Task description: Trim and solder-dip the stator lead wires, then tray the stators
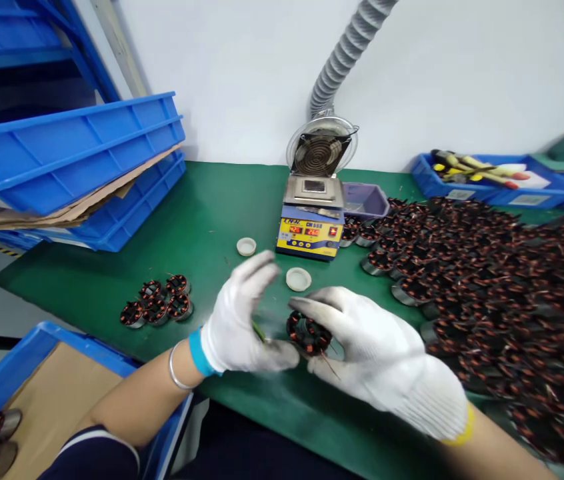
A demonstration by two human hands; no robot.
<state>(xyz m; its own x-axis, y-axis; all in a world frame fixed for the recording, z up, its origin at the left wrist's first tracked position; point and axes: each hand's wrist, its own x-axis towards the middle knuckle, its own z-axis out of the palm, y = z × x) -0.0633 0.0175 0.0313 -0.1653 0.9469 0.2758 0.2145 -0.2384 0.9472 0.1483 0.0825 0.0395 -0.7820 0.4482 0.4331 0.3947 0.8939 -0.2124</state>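
Clasping a wire-wound ring (313, 337), your right hand (369, 340) curls. Your left hand (235, 333) spreads its fingers nearby; whether it holds anything is unclear.

Coils (507, 287) crowd right; table (222, 207) passable mid-left

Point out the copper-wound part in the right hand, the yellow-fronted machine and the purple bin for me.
Copper-wound part (313, 338): head view, on its wound face.
Yellow-fronted machine (311, 231): head view, on its front panel.
Purple bin (380, 202): head view, on its wall.
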